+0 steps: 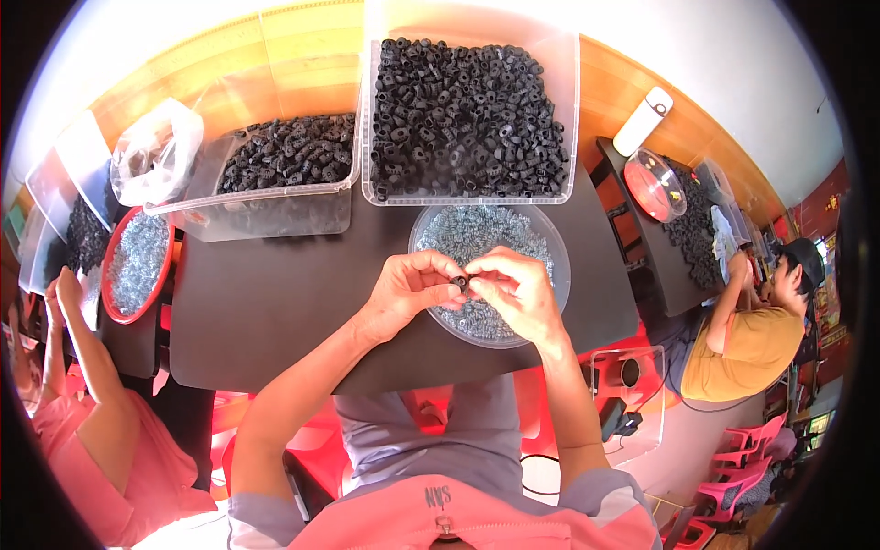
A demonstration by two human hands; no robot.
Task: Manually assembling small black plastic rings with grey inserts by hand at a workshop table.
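Note:
Over the near side of a round clear tub [561, 275] my two hands meet. My left hand [403, 291] is closed, with thumb and index finger pinching a small black ring-shaped plastic part [460, 283]. From the other side, my right hand [519, 291] is closed too, its thumb and fingertips pressed against the same part. Whether the right fingertips also hold something tiny is hidden. Many small silvery coil springs [477, 229] fill the tub below. Just beyond it, a large clear bin [573, 137] holds a heap of similar black parts [463, 119].
A second clear bin [266, 217] of black pieces lies left on the dark table [266, 312]. Farther left are a red-rimmed basin [112, 295] of springs and a plastic bag [158, 151]. Co-workers sit on the left [119, 440] and right [747, 344]. A white bottle [642, 122] stands back right.

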